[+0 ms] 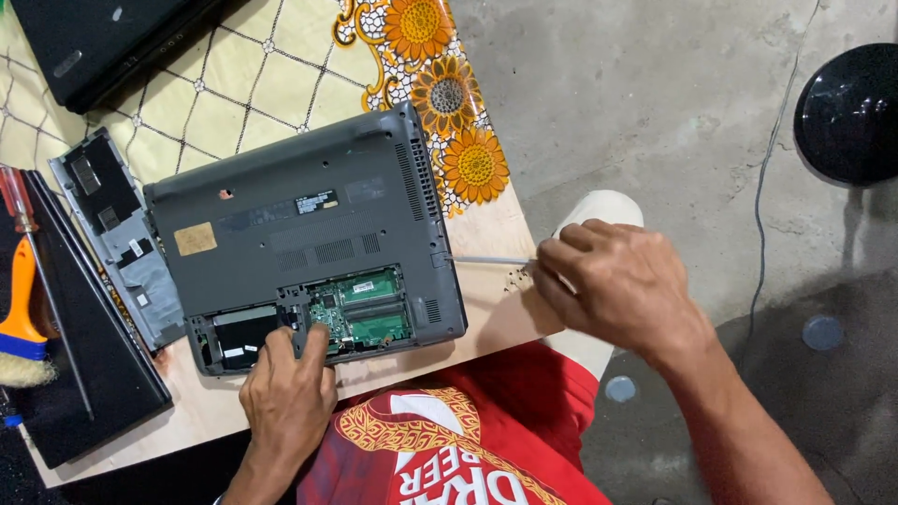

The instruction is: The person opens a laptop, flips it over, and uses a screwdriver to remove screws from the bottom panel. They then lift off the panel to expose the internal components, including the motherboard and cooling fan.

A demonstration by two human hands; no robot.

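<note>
Shorts: red printed fabric [468,449] fills the nearest edge of the view, under the table's front edge.
Left hand: left hand [285,397] rests on the front edge of the overturned dark grey plastic laptop [299,234], fingers pressed down flat at the rim of the open bay, closed on nothing (it steadies rather than grips).
Open bay: green circuit boards [365,304] show in the uncovered compartment, just right of the left fingertips.
Right hand: right hand [617,281] is curled tight around the handle of a thin metal-shafted screwdriver [486,260]; the handle itself is hidden in the fist.
Key relation: the screwdriver's shaft lies nearly level, its long axis running left from the right hand, tip touching the laptop's right side wall near the hinge corner; the right hand is the nearer one to that spot, the left sits well apart at the front.
Table: pale wooden top [486,313] carries the laptop, with a yellow sunflower-patterned cloth [440,84] beyond it.
Left side: a removed grey cover panel [122,234] lies beside the laptop; an orange-handled brush [23,309] farther left.
Far: grey concrete floor [655,93].
</note>
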